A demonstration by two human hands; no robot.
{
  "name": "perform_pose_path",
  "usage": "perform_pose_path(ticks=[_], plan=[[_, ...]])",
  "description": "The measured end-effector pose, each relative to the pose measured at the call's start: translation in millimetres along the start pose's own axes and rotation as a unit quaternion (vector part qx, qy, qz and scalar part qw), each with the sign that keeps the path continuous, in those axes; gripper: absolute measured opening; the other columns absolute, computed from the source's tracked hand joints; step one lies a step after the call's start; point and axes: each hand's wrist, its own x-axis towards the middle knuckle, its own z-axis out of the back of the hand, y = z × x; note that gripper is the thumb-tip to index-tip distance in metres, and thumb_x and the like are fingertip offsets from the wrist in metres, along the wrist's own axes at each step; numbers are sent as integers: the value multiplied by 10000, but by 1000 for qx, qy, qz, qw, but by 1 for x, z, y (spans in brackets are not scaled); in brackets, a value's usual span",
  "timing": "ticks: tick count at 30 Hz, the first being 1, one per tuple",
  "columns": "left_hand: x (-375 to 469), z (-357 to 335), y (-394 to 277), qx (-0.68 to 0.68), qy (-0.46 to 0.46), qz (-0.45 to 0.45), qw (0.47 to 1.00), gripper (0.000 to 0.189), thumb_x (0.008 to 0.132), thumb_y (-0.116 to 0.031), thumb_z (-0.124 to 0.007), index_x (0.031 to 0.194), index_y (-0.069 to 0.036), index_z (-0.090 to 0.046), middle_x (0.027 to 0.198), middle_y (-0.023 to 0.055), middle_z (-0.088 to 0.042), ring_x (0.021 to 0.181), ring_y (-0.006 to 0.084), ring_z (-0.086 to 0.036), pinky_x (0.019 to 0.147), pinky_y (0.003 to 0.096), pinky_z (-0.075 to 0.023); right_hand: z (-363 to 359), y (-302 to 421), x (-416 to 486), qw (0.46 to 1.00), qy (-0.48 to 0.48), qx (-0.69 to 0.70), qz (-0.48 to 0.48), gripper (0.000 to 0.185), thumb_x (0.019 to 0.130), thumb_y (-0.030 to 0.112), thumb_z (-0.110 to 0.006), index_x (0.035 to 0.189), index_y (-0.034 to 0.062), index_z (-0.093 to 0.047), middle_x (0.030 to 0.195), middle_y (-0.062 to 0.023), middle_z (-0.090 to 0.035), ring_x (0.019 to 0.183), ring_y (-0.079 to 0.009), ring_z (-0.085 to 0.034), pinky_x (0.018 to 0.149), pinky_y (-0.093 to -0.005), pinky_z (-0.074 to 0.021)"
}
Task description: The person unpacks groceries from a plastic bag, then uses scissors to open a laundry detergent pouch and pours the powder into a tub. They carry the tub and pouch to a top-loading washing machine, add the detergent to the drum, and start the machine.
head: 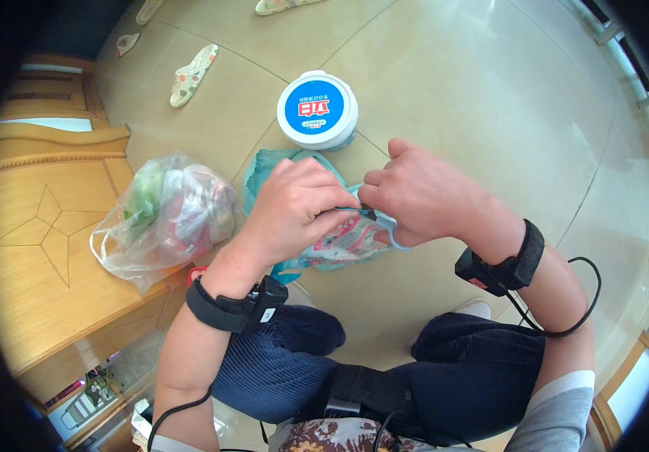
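In my right hand [420, 195] is a pair of scissors with light blue handles [395, 234], whose blades point left at a teal plastic bag [259, 175]. My left hand [299, 212] pinches an edge of the teal bag between thumb and forefinger, right by the blades. Below both hands lies a clear printed plastic package [347, 243] with pink and white markings, partly within or over the teal bag. How far the blades are apart is hidden by my fingers. Just beyond the hands a white tub with a blue lid [316, 107] stands upright on the tiled floor.
At the left, a clear plastic bag of produce [172, 214] rests on a wooden bench [36, 271]. A small red object [196, 274] shows at the bench's edge. Patterned slippers [193, 76] lie on the floor ahead. My knees are below the hands.
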Motion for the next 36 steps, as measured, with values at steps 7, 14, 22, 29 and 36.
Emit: perform_pose_path(ticks=[7,14,22,29,36], plan=[[0,3,4,-9,19,5,1000,107,716,-155,-726,819,-140,-703,792,-12,-617,818,187,-561,711,333,-380,0,4,-1,998,15,-65,14,179,538,119,-693,688,106,-595,606,-37,-565,576,-225,-527,660,-327,-397],[3,0,1,-15,15,1,1000,120,702,-156,-728,819,-144,-704,785,-8,-607,823,191,-558,709,342,-394,13,3,4,999,-29,-20,17,28,617,96,-652,629,116,-637,614,-48,-609,621,-212,-603,796,-322,-436],[3,0,4,-47,19,-3,999,123,699,-136,-730,817,-116,-701,775,21,-615,798,212,-579,703,336,-422,4,1,3,996,29,-78,23,107,586,138,-680,668,105,-620,627,-28,-582,589,-227,-533,666,-324,-414],[3,-1,-1,-100,30,0,995,133,707,-82,-730,835,-65,-698,763,57,-619,756,239,-594,673,337,-472,9,4,7,999,-38,-3,33,28,643,84,-652,632,109,-647,604,-69,-619,641,-255,-617,709,-342,-484],[-1,6,1,-209,15,116,971,138,750,-54,-736,888,-60,-720,812,48,-653,787,163,-607,706,288,-484,10,9,8,997,57,-47,-13,120,615,88,-678,725,85,-630,694,-59,-629,641,-230,-589,700,-330,-437]])
